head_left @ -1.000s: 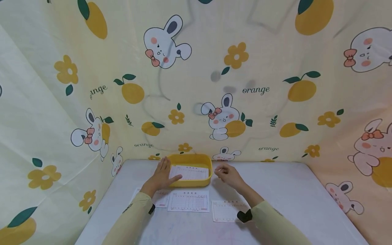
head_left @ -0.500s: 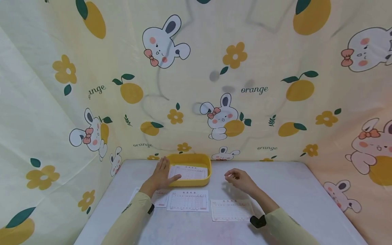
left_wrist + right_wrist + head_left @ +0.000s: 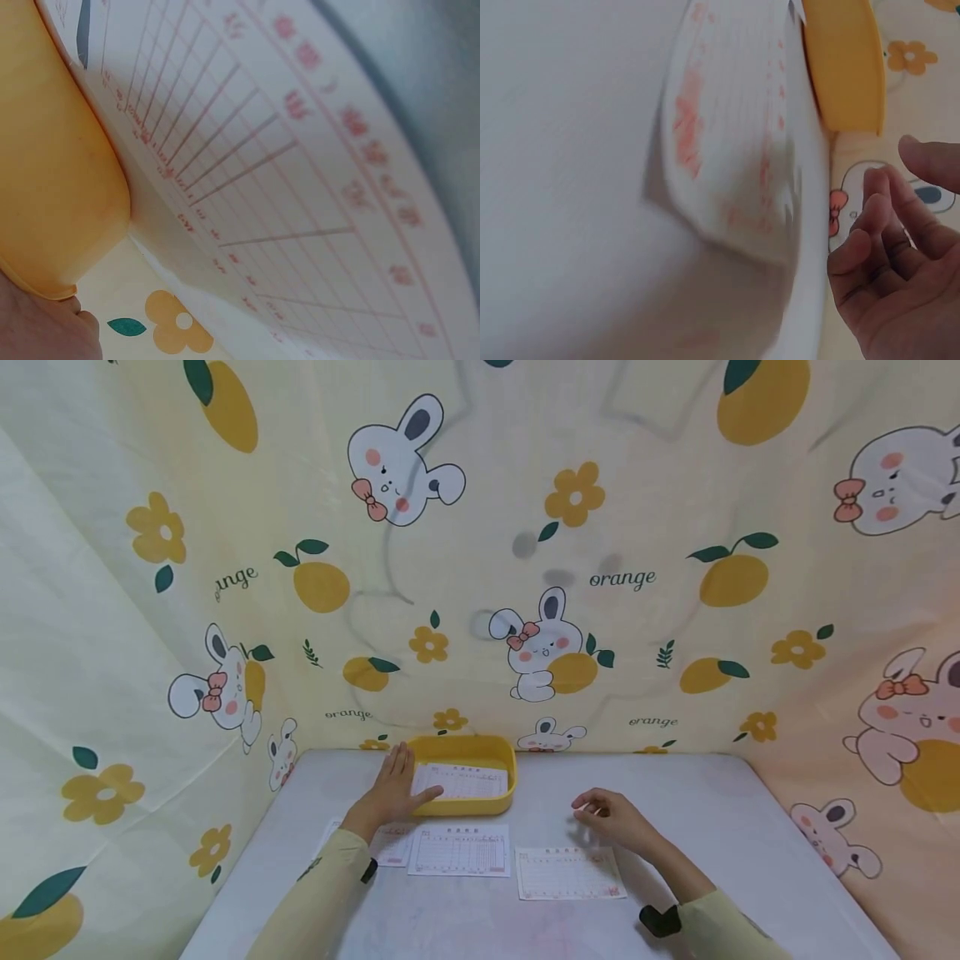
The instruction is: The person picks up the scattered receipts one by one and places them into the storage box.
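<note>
With straight fingers, my left hand (image 3: pixel 392 795) touches the yellow box (image 3: pixel 465 808), a form (image 3: pixel 461 781) inside it. My right hand (image 3: pixel 618 821) hangs near the rightmost paper (image 3: pixel 570 875); only the right wrist view shows its empty palm (image 3: pixel 911 322), fingers loosely bent.

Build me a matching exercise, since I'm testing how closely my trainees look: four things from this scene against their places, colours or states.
1. Tub
2. Left hand
3. Right hand
4. Tabletop

A. To the right of the tub, apart from it
B. White, bearing loose forms
C. Yellow, with a printed form inside
D. At the tub's left end

Pairs: 1-C, 2-D, 3-A, 4-B
</note>
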`<control>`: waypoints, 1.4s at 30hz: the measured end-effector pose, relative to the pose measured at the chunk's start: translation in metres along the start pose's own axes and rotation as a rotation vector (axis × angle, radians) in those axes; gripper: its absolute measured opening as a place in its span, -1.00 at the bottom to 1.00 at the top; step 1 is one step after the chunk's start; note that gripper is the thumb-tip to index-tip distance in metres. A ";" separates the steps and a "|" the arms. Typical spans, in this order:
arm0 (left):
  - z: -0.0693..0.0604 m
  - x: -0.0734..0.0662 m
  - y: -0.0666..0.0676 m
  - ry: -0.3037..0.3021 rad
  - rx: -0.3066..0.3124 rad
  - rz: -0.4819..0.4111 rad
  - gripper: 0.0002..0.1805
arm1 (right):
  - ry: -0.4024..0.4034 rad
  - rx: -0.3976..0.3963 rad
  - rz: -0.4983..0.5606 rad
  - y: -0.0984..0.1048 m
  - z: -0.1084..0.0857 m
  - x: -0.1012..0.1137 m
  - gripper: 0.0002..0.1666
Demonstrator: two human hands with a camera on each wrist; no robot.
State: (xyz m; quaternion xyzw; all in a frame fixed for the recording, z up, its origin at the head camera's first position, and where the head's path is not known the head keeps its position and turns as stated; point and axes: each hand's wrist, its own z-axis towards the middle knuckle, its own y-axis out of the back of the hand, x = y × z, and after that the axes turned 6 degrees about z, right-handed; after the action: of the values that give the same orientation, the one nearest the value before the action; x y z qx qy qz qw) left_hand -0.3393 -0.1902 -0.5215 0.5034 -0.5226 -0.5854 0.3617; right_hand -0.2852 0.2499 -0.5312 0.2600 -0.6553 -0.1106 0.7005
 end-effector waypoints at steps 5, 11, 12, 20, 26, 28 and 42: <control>0.000 0.000 -0.002 -0.006 -0.001 0.004 0.30 | 0.049 0.039 -0.011 0.009 -0.012 -0.007 -0.74; 0.000 0.001 -0.001 -0.010 -0.007 0.005 0.32 | 0.052 0.069 -0.038 0.017 -0.023 -0.014 -0.73; 0.001 0.001 -0.001 -0.009 -0.006 0.002 0.32 | 0.043 0.071 -0.050 0.018 -0.024 -0.014 -0.73; 0.000 0.001 -0.001 -0.002 0.013 -0.005 0.34 | -0.021 0.092 -0.077 0.018 -0.035 -0.018 -0.62; 0.000 0.002 -0.002 -0.010 -0.006 -0.001 0.34 | -0.060 0.074 -0.073 0.017 -0.040 -0.018 -0.55; 0.000 0.001 -0.001 -0.014 -0.010 -0.001 0.35 | -0.061 0.085 -0.079 0.018 -0.040 -0.020 -0.54; 0.001 0.001 -0.002 -0.007 0.001 -0.024 0.33 | -0.033 0.237 -0.139 0.023 -0.044 -0.018 -0.28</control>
State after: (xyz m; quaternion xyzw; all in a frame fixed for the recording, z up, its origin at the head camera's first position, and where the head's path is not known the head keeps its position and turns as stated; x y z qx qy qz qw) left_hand -0.3402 -0.1908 -0.5234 0.5080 -0.5180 -0.5911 0.3524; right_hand -0.2483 0.2884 -0.5352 0.3837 -0.6556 -0.0851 0.6447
